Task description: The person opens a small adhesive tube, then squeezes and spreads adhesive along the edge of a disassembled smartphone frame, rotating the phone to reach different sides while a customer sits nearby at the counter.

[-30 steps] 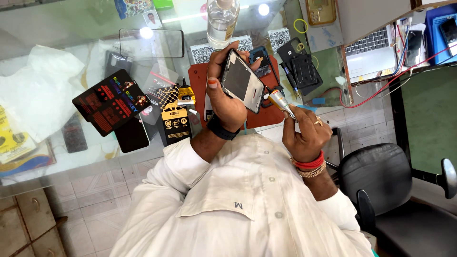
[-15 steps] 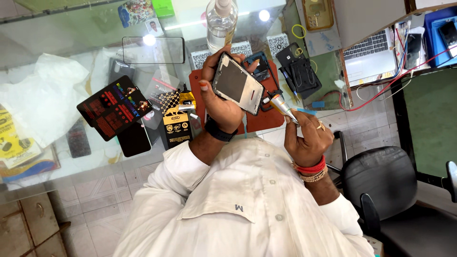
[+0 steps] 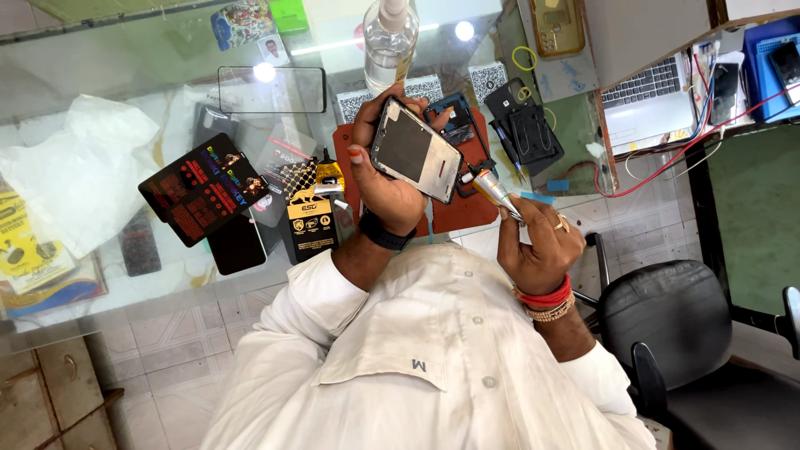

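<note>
Above glass counter (image 3: 125, 58), left hand (image 3: 385, 179) grips phone frame (image 3: 415, 150) lying diagonal; right hand (image 3: 542, 246) pinches glue tube (image 3: 493, 187).

The person wears a white buttoned shirt (image 3: 433, 358) with long sleeves and a small grey letter mark at its centre. The left hand (image 3: 383, 179) carries a black wristband (image 3: 382, 233); the right hand (image 3: 542, 242) has red and beaded bangles (image 3: 546, 302) and a gold finger ring (image 3: 563, 223).
</note>
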`<state>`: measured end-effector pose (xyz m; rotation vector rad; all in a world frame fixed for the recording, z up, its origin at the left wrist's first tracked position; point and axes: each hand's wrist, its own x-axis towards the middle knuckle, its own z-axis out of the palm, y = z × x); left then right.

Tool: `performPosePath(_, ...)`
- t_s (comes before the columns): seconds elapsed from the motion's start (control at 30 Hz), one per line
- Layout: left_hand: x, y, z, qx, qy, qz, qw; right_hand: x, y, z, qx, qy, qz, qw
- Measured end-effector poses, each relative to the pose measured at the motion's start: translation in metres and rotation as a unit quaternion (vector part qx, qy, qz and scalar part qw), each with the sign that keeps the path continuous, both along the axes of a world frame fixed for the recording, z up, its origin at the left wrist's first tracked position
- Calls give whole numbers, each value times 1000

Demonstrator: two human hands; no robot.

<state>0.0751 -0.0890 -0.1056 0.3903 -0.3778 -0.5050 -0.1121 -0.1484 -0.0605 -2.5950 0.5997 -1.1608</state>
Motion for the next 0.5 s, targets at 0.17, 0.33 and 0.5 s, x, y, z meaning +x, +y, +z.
performPosePath(0.17,-1,1,1,-5,10,-6,1000,0,0,2,0,-7,-1,1000)
performPosePath(0.33,-1,0,2,-19,24,-14,999,3,1,3,1,-2,-1,1000)
performPosePath(0.5,-2,1,2,-29,26,-14,999,5,-4,-3,4,-20,-29,999)
